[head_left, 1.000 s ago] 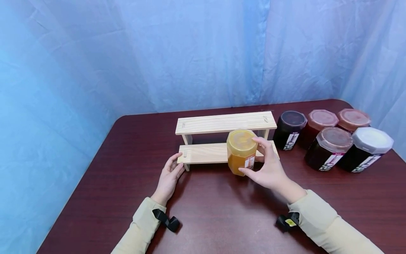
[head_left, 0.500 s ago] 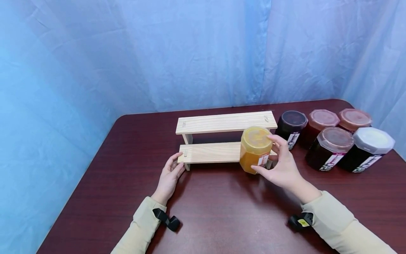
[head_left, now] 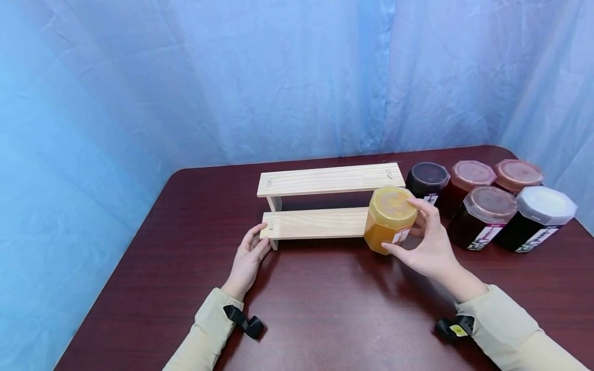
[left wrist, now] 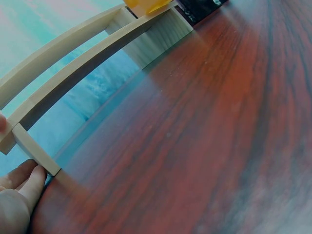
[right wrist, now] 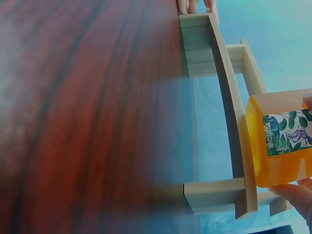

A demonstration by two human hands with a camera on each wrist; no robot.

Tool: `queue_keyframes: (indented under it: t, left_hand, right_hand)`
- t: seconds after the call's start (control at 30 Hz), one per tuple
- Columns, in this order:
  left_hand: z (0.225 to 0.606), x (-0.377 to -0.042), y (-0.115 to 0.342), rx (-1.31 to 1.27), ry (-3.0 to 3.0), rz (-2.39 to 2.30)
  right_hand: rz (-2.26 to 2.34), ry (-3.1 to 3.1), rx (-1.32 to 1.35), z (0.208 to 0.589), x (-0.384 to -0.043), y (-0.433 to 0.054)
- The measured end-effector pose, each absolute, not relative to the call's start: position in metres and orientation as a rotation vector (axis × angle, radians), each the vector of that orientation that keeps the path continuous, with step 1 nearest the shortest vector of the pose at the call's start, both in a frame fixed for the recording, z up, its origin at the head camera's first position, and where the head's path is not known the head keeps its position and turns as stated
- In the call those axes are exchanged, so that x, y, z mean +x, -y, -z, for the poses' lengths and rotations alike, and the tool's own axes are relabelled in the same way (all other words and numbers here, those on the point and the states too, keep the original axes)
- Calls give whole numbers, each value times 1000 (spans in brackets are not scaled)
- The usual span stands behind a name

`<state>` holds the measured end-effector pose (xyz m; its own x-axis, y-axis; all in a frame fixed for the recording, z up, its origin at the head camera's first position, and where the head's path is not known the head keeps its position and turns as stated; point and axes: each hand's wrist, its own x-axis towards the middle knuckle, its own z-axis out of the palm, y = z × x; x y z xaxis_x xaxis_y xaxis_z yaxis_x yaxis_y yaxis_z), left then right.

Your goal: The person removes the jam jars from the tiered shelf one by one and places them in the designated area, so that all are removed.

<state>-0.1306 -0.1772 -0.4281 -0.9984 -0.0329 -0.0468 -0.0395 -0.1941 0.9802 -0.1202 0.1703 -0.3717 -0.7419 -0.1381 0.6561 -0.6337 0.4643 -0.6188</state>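
A two-tier pale wooden shelf [head_left: 320,224] stands on the table, its lower step in front of the higher one. My left hand [head_left: 244,265] grips the left end of the lower board, a fingertip on top and the thumb by the end leg [left wrist: 36,148]. With thumb and fingers, my right hand [head_left: 431,247] holds an upright octagonal jar [head_left: 387,226] of orange-yellow contents with a pale yellow lid. The jar covers the right end of the lower board in the head view. In the right wrist view its base is right at the board's top, its leafy label [right wrist: 290,131] showing.
Several dark-filled jars, among them a black-lidded jar [head_left: 428,178] and a white-lidded jar [head_left: 540,216], stand grouped at the back right, close to my right hand. A blue curtain [head_left: 278,77] hangs behind the dark red table [head_left: 320,309].
My right hand has carried the yellow jar rightward along the lower board to its right end. My left hand and the shelf have stayed in place.
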Motion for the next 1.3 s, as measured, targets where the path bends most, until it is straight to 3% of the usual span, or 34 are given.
queue_keyframes:
  t: [1.3]
  left_hand:
    - [428, -129, 177, -75, -2017, -2409]
  right_hand:
    - [-1181, 2225, 509, 365, -107, -225]
